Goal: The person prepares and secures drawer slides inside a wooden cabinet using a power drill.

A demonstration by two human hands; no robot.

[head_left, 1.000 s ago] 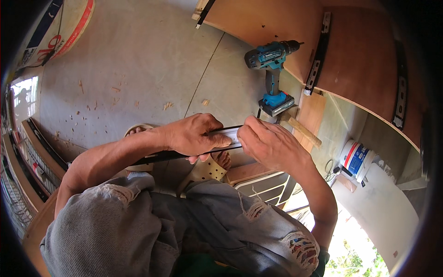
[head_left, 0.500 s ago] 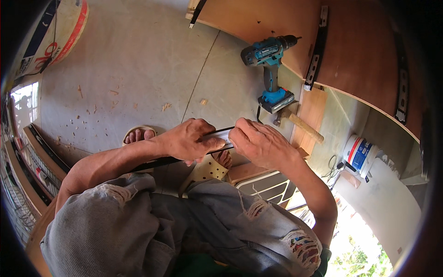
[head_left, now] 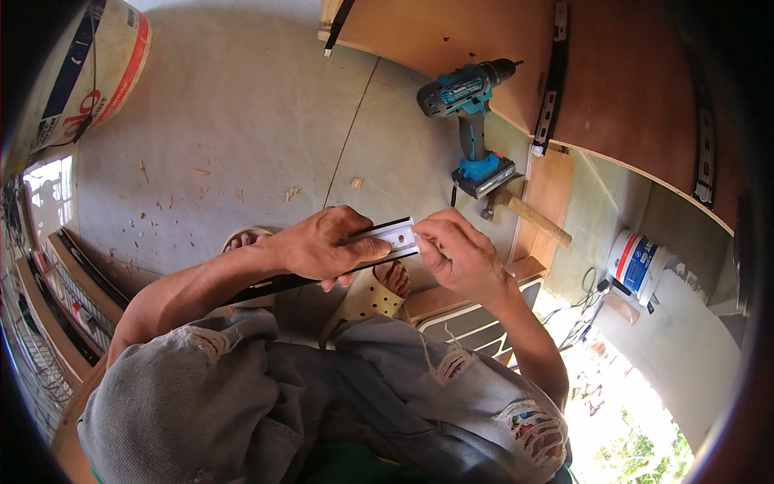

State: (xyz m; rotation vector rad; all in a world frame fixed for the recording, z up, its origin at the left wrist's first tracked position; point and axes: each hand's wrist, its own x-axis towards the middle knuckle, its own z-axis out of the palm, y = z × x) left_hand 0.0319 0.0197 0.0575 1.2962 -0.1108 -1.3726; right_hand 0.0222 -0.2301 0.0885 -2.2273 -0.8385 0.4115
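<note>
My left hand (head_left: 330, 246) is closed round a metal drawer slide (head_left: 400, 239), black along its edges with a pale slotted inner channel, its thumb lying on that channel. The slide's dark length runs down-left beneath my wrist. At the slide's right end, the fingertips of my right hand (head_left: 447, 250) are pinched together; whatever is between them is hidden. Beyond my hands a teal cordless drill (head_left: 472, 121) stands on its battery, beside a wooden-handled hammer (head_left: 536, 222). Below, my sandalled feet and ripped jeans show.
A wooden cabinet panel (head_left: 621, 105) carrying black slides is at upper right. A large bucket (head_left: 113, 81) is upper left, a smaller white bucket (head_left: 637, 270) with cables at right. Boards and wire racks (head_left: 68, 315) line the left; wood shavings (head_left: 292, 194) lie on the tiled floor.
My right hand has drawn slightly back and right, uncovering more of the slide's pale end and a slot. My left hand keeps its grip. The view has shifted slightly.
</note>
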